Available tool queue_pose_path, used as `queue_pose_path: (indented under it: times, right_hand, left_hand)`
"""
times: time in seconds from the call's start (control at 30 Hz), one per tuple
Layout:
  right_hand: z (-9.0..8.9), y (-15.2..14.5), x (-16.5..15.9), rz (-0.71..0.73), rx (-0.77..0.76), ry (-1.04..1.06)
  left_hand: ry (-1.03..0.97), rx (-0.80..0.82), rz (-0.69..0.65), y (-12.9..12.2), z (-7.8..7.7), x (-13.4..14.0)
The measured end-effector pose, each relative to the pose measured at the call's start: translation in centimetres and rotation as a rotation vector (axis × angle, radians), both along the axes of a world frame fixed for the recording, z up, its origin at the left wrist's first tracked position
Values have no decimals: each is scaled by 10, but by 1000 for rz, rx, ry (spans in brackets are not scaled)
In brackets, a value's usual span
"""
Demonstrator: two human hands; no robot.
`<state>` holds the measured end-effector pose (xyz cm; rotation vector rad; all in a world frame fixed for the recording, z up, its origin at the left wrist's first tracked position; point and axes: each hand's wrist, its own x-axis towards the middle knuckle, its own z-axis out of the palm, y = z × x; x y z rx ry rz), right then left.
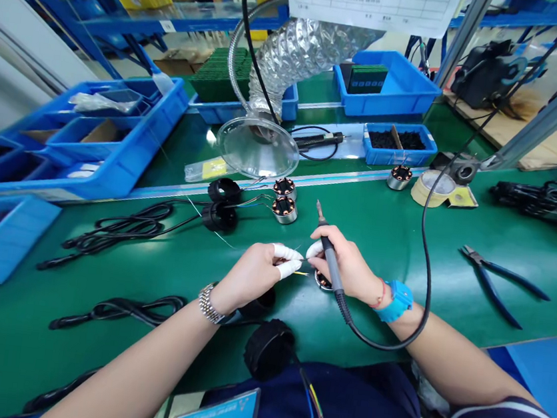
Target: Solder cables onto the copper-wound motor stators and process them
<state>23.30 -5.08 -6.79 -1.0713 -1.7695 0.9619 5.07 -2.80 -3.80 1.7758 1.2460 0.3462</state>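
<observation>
My left hand (262, 269), with white finger cots on its fingertips, pinches a thin wire. In my right hand (346, 260) a soldering iron (331, 263) is gripped, its tip pointing up and away. The right thumb and a cotted fingertip meet the left fingertips at the wire's end. Partly hidden under my right hand lies a motor stator (321, 281) with copper windings. A yellow-tipped wire (301, 273) sticks out below my left fingers. Below my left wrist are a black round housing (260, 303) and its cable. Another black housing (270, 349) with coloured wires rests near my lap.
Two stators (284, 210) wired to black housings (220, 217) stand beyond my hands, under a clear fume hood (258, 149). Cutting pliers (494, 277) lie at right. A solder tin (432, 188) and a bin of black parts (399, 157) are behind. Coiled cables (127, 232) spread leftward.
</observation>
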Motion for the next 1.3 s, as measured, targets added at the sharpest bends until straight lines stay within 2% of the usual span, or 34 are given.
queue_pose_path:
  times: [0.2,0.6,0.87,0.97,1.1,1.2,1.3]
  right_hand:
    - [1,0,0,-8,-25,11]
    - [1,-1,2,-25,-10,-30]
    - [-3,2,-9,-122,47,-113]
    - [1,0,-8,-141,60,-133]
    - [8,-11,3,-76,69,-109]
    - [7,-16,8,26,108,-120]
    - [-1,-15,4,44,173,-175]
  left_hand:
    - [-16,-38,26,1,-2,-1]
    - [21,-13,31,-1,2,-1]
    - [18,100,-36,-4,1,1]
    - [21,24,-54,-4,4,-2]
    - [-107,-85,-94,-1,5,-14]
    - [-118,-55,-127,-1,4,-21]
    - [-44,-9,-107,-3,3,-20]
